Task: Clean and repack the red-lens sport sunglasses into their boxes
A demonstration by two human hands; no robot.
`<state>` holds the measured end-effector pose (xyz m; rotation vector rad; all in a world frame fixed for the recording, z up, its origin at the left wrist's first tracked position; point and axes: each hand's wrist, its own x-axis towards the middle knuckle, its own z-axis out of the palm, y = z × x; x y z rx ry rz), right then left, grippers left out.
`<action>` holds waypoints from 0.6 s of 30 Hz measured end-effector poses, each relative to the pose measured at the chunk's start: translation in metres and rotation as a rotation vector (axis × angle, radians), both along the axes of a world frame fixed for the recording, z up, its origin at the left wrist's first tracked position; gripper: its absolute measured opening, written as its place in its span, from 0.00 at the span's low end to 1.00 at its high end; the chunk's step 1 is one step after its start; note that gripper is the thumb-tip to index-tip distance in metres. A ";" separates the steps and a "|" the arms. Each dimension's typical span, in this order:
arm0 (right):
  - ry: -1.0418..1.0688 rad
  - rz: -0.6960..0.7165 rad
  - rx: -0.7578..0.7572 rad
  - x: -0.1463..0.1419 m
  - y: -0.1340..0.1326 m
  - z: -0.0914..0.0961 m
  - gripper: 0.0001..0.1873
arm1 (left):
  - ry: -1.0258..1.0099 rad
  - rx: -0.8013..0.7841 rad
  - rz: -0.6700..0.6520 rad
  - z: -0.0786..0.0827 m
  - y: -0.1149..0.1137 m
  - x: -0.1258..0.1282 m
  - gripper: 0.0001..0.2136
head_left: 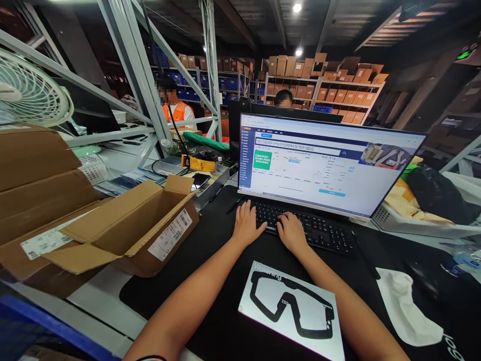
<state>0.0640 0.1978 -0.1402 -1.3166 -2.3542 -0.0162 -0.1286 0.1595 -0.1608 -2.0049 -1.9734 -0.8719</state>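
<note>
Both my hands rest on a black keyboard (319, 231) in front of a wide monitor (326, 165) showing a form page. My left hand (246, 224) lies at the keyboard's left end with fingers stretched over the keys. My right hand (291, 231) sits just beside it, fingers spread and slightly curled on the keys. Neither hand holds anything. Between my forearms, on the black desk mat (210, 301), lies a flat white box (295, 311) printed with a black goggle outline.
An open cardboard box (143, 228) with labels lies on its side at the left, beside stacked cartons (33, 170). A white cloth (408, 306) lies at the right. A fan (26, 90) stands far left. Two people sit beyond the monitor before shelves of boxes.
</note>
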 end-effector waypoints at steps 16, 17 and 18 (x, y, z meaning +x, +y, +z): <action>0.010 0.046 0.007 0.000 -0.002 -0.003 0.17 | 0.064 -0.017 -0.114 0.002 -0.003 0.003 0.19; 0.009 0.047 0.010 0.000 -0.002 -0.003 0.17 | 0.066 -0.018 -0.122 0.002 -0.003 0.003 0.19; 0.008 0.047 0.014 0.000 -0.002 -0.004 0.18 | 0.067 -0.020 -0.129 0.001 -0.003 0.003 0.19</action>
